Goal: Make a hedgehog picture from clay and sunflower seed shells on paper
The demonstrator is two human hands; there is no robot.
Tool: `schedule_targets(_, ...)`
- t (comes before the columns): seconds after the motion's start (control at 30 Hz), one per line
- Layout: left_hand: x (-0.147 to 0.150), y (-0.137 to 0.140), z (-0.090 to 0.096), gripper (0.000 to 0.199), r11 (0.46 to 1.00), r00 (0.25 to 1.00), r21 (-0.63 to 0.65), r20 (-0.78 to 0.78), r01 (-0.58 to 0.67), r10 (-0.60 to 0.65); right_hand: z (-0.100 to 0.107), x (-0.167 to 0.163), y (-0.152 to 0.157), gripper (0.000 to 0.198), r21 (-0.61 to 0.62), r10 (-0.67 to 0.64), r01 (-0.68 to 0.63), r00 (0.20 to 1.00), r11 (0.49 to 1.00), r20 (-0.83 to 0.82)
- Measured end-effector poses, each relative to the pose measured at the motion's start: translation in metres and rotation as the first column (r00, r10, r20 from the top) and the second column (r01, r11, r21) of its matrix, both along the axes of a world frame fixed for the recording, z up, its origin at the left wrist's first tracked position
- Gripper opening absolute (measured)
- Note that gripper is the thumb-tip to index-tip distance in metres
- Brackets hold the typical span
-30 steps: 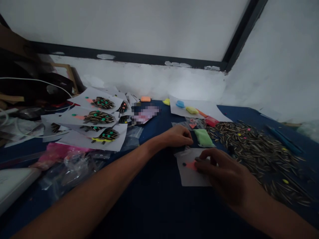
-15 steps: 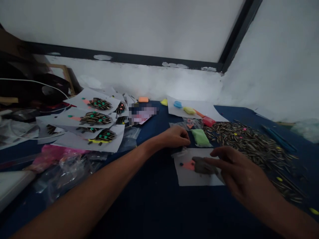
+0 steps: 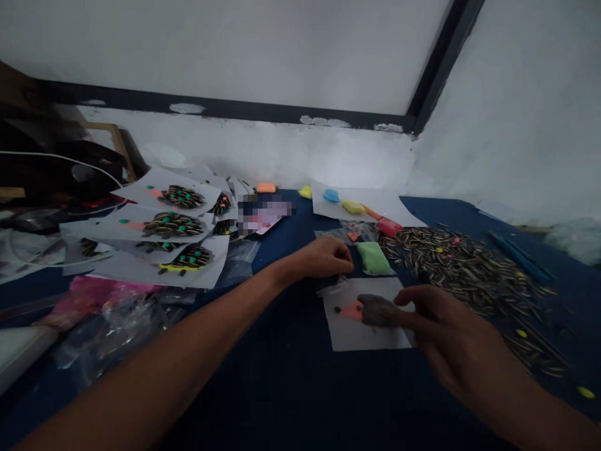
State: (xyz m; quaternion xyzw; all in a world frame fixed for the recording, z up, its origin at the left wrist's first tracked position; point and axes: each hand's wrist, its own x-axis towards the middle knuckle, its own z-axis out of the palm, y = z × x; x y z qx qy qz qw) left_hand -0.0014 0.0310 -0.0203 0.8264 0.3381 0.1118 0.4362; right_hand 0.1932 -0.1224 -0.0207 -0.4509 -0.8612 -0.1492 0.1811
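Observation:
On a small white paper sheet (image 3: pixel 347 338) lies a hedgehog shape of grey clay (image 3: pixel 374 310) with a salmon-pink snout (image 3: pixel 350 312) and dark dots. My right hand (image 3: pixel 446 319) reaches over the sheet's right side, fingers stretched and apart, one fingertip at the clay's right edge. Curled closed, my left hand (image 3: pixel 326 257) rests just beyond the sheet's upper left corner. A crumpled clear plastic wrapper (image 3: pixel 334 287) lies beneath its fingertips; what they pinch, if anything, is hidden. A packet of light-green clay (image 3: pixel 374 257) lies between the hands, toward the back.
Striped sunflower seeds (image 3: pixel 460 269) spread across the right of the blue table (image 3: pixel 282 388). Papers with seed-covered hedgehogs (image 3: pixel 176 224) are piled at left, behind clear plastic bags (image 3: pixel 124 313). Blue clay (image 3: pixel 331 196), yellow clay (image 3: pixel 352 207) and a red piece (image 3: pixel 389 226) lie at the back.
My right hand has shifted slightly, and its fingertip now sits at the clay's right edge. The left hand stays closed in its place. The whole view has moved a little.

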Motion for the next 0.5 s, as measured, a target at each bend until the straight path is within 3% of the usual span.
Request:
schedule_targets(0.33, 0.001, 0.001, -0.001, 0.018, 1.0, 1.0, 0.023, 0.004, 0.002, -0.002, 0.001, 0.002, -0.009, 0.036, 0.009, -0.009, 0.008, 0.997, 1.0, 0.082)
schedule_targets(0.5, 0.001, 0.001, -0.002, 0.018, 1.0, 1.0, 0.02, 0.003, 0.006, -0.006, -0.007, 0.003, -0.01, 0.036, -0.033, -0.025, 0.026, 0.999, 0.999, 0.02)
